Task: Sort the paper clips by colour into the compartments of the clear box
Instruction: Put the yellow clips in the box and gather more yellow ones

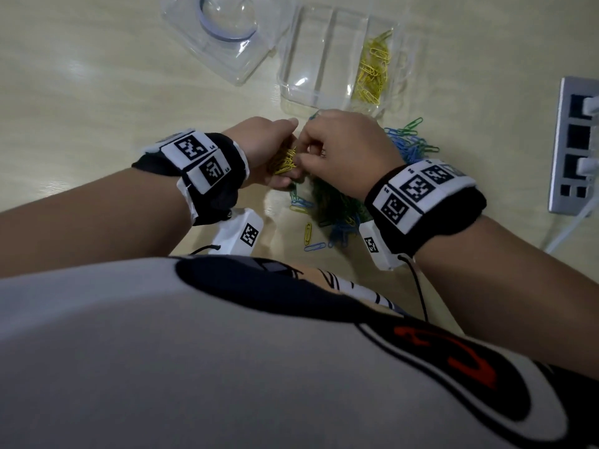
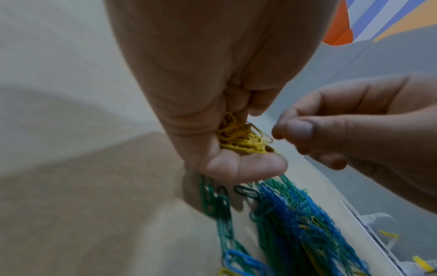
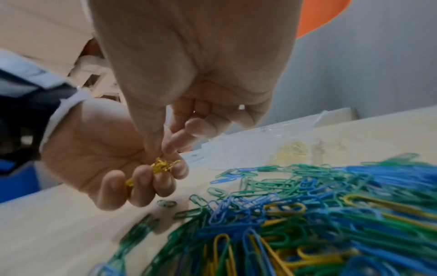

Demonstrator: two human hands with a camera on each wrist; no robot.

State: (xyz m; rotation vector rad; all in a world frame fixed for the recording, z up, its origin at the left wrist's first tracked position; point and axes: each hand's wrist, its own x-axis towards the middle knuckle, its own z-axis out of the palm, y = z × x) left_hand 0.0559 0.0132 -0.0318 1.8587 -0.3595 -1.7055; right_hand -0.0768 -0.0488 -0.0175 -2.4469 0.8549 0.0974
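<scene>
- Far left, only bare table; the person's grey shirt fills the near edge and hides whatever lies under it.
- A clear lid lies up left, just beside the box, its top cut off by the frame.
- The left hand is cupped, palm turned inward, fingers curled round a bunch of yellow clips. From above, most of the bunch is hidden behind the hand; the left wrist view shows it better, nested in the palm.
- The right hand is just beside the left one, thumb and forefinger pressed together over the bunch. Whether they nip a clip I cannot tell: the tips are blurred in the right wrist view and nothing shows between them in the left wrist view.
- The clear box stands beyond the hands. Its rightmost compartment holds loose yellow clips; the dividers are hard to trace through the glare.
- The mixed pile of green, blue and a few yellow clips lies on the table under and right of the hands, much of it covered by the right wrist.
- A few stray clips lie on the near side.
- Far right, a grey socket strip, cut off by the frame edge.
</scene>
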